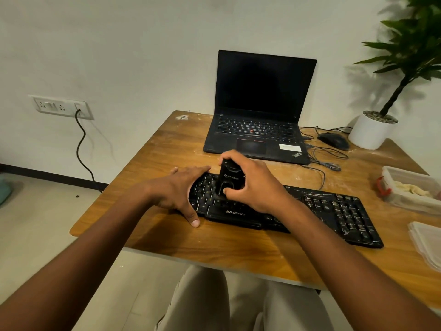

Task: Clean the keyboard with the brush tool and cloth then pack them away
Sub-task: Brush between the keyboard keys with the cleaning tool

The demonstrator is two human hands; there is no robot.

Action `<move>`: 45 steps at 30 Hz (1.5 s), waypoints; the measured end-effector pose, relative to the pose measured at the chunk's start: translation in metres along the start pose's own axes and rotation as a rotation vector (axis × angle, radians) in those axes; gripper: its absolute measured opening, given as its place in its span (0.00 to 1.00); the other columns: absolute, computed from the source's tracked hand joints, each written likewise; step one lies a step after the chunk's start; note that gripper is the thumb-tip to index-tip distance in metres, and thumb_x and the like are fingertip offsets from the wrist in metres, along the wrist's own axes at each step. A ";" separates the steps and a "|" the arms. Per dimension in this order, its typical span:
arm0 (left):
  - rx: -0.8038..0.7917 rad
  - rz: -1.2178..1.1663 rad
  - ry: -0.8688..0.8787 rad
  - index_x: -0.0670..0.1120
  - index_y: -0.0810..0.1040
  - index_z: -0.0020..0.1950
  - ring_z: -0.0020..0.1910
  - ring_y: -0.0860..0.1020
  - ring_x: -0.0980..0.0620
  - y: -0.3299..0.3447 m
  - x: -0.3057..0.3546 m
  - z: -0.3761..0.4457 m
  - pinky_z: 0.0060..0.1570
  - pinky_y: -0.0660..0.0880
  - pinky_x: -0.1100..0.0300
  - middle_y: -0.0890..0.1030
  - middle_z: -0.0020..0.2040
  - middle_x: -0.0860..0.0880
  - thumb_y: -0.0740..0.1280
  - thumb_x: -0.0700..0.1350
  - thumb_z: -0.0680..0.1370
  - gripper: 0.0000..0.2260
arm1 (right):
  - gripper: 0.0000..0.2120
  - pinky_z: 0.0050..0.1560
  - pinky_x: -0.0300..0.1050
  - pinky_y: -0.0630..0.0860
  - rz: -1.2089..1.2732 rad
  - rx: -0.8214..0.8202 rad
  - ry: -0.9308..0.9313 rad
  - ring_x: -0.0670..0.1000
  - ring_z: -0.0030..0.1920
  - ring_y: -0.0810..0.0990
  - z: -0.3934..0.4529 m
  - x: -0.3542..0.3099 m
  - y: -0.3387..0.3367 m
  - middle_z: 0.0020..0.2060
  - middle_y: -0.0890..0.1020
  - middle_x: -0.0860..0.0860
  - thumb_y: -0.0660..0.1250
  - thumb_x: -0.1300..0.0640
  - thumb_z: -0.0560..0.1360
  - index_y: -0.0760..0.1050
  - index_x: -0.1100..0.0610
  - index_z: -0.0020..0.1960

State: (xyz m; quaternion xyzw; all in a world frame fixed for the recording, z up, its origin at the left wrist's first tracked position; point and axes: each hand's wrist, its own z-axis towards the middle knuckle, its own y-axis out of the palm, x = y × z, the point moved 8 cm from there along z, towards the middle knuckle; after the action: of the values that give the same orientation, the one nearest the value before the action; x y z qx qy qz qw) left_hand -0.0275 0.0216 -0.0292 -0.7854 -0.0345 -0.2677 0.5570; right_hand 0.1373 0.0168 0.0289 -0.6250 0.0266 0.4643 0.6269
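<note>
1. Gripping an upright black plastic brush tool [229, 178], the right hand [253, 181] curls round it over the left keys of the long black plastic keyboard [334, 206], which runs left-right across the wooden table [167, 149].
2. Left hand [183, 189] lies flat, fingers straight, bracing the keyboard's left end.
3. Readable: "ZEBRONICS" on the keyboard, "ThinkPad" on the open black laptop [260, 103].

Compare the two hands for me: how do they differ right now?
The left hand lies flat with straight fingers on the left end of the keyboard, steadying it; the right hand is curled round the black brush tool, holding it upright on the keys. The left hand holds nothing, while the right grips the tool. Both are over the keyboard's left half.
</note>
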 end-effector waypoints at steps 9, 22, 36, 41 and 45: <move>0.004 0.000 0.012 0.54 0.42 0.85 0.82 0.49 0.50 0.002 -0.003 0.002 0.77 0.34 0.46 0.53 0.84 0.51 0.85 0.56 0.62 0.65 | 0.31 0.39 0.48 0.86 -0.195 -0.123 0.101 0.47 0.45 0.82 -0.007 0.014 -0.040 0.51 0.79 0.43 0.79 0.60 0.72 0.68 0.34 0.62; -0.005 0.010 0.019 0.55 0.41 0.85 0.83 0.48 0.50 0.004 -0.008 0.006 0.79 0.33 0.43 0.51 0.85 0.50 0.85 0.59 0.61 0.67 | 0.28 0.40 0.47 0.85 -0.151 -0.186 0.104 0.46 0.45 0.82 -0.007 0.010 -0.027 0.51 0.80 0.43 0.78 0.59 0.72 0.70 0.37 0.62; 0.019 0.002 0.070 0.55 0.47 0.84 0.82 0.53 0.52 0.004 -0.013 0.010 0.79 0.35 0.38 0.60 0.82 0.53 0.85 0.61 0.59 0.64 | 0.28 0.43 0.46 0.85 0.069 -0.206 0.020 0.46 0.49 0.82 0.009 -0.008 0.012 0.52 0.81 0.43 0.80 0.59 0.69 0.73 0.37 0.60; 0.006 0.010 0.029 0.54 0.41 0.85 0.82 0.50 0.50 0.005 -0.013 0.009 0.79 0.33 0.41 0.54 0.84 0.51 0.85 0.60 0.60 0.67 | 0.29 0.35 0.37 0.78 -0.029 -0.104 0.009 0.42 0.41 0.81 0.021 -0.001 0.002 0.47 0.81 0.43 0.78 0.59 0.71 0.70 0.38 0.63; -0.001 0.003 0.046 0.55 0.43 0.85 0.82 0.51 0.50 0.006 -0.014 0.010 0.79 0.35 0.39 0.57 0.83 0.51 0.84 0.62 0.58 0.67 | 0.29 0.35 0.37 0.79 0.004 -0.031 -0.041 0.43 0.41 0.81 0.015 -0.011 -0.005 0.46 0.80 0.42 0.78 0.59 0.72 0.70 0.38 0.64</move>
State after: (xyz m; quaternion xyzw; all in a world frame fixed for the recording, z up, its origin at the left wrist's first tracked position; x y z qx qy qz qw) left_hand -0.0340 0.0315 -0.0431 -0.7795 -0.0201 -0.2848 0.5575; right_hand 0.1262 0.0237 0.0431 -0.6247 0.0078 0.4787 0.6168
